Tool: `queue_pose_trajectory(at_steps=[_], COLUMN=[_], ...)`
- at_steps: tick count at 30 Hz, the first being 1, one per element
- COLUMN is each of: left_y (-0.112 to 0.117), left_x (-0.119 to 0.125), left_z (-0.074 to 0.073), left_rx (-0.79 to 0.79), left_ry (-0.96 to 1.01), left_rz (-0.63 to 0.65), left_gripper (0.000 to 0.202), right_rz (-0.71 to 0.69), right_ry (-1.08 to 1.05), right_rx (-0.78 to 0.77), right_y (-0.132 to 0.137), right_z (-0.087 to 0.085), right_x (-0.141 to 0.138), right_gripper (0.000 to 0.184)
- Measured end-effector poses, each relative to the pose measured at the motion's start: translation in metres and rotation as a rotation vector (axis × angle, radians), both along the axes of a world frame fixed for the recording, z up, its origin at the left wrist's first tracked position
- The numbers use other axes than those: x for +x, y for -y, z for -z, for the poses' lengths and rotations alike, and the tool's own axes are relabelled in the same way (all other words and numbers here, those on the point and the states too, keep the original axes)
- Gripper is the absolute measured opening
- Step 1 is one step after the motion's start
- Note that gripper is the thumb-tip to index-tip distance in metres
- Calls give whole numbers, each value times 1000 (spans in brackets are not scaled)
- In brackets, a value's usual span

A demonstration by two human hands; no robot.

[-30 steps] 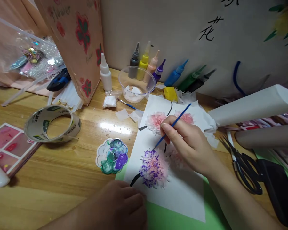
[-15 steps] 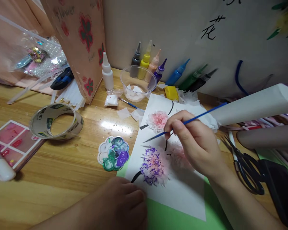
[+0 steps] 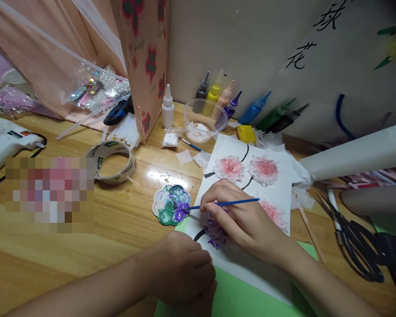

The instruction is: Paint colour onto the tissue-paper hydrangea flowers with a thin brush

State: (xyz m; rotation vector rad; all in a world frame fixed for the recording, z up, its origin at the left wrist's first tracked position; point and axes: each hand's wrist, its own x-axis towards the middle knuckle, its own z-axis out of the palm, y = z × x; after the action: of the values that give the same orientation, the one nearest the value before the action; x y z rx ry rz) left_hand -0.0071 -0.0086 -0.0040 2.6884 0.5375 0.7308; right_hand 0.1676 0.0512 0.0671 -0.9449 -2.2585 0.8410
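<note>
Right fingers (image 3: 221,218) gripping the brush (image 3: 242,202), I was likely loading purple paint (image 3: 181,214); lifting lightly seemed due. My left hand (image 3: 185,270) hid its grip.

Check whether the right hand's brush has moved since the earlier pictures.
Yes. Judged against the flower-shaped palette, the brush has moved left: its tip, earlier over the white sheet, is now at the palette's purple paint.

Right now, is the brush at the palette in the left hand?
No, the right hand holds the brush, its tip at the purple paint on the palette.
</note>
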Motion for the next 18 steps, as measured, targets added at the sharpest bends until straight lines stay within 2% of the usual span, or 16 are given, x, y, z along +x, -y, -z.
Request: queue_pose_trajectory(at_steps=[2, 4, 6, 8, 11, 14, 18], left_y=[0, 0, 0, 0, 0, 0, 0], left_x=[0, 0, 1, 1, 2, 1, 1], left_z=[1, 1, 1, 1, 1, 1, 0], left_rx=[-12, -27, -36, -44, -43, -19, -18], left_ry=[-6, 18, 41, 44, 39, 22, 1], left_rz=[-5, -13, -12, -12, -22, -8, 0], left_gripper=[17, 16, 15, 15, 14, 16, 16], right_rz=[32, 161, 297, 328, 173, 4, -17], right_ry=[-33, -125, -214, -230, -83, 85, 117], right_rx=[36, 71, 49, -15, -72, -64, -42], right_y=[-2, -5, -8, -10, -11, -11, -10], right_z=[-6, -13, -19, -21, -16, -10, -10], right_x=[7, 17, 26, 30, 25, 16, 15], right_gripper=[18, 18, 20, 21, 20, 18, 19])
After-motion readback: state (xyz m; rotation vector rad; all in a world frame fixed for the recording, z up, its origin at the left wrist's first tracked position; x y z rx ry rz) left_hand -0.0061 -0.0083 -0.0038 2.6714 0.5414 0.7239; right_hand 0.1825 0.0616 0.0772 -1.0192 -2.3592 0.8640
